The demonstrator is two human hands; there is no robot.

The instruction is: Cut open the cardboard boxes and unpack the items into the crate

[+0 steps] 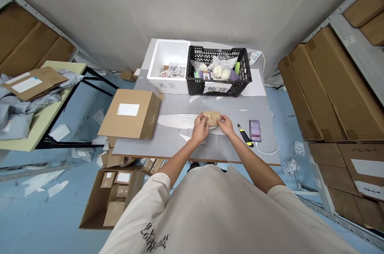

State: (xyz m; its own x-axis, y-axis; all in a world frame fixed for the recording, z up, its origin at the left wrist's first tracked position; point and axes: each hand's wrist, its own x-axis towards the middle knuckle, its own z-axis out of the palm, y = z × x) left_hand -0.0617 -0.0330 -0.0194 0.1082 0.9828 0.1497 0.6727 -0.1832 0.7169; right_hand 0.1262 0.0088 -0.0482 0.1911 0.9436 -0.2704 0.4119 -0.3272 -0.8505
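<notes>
Between my two hands, near the middle of the grey table (180,147), is a small brown cardboard box (212,117). My left hand (200,128) grips its left end, fingers curled over the near side. At its right end my right hand (225,124) pinches the near corner. Beneath the box and my hands lies a strip of white paper (175,121). To the right of my right hand rest a black and yellow utility knife (245,135) and a phone (255,130) with a white cable.
A large cardboard box (129,114) stands on the table's left. Along the back are a white foam box (169,86) and a black plastic crate (192,82) holding bagged goods. An open carton (90,206) with small boxes sits on the floor at left. Stacked cartons (327,90) line the right.
</notes>
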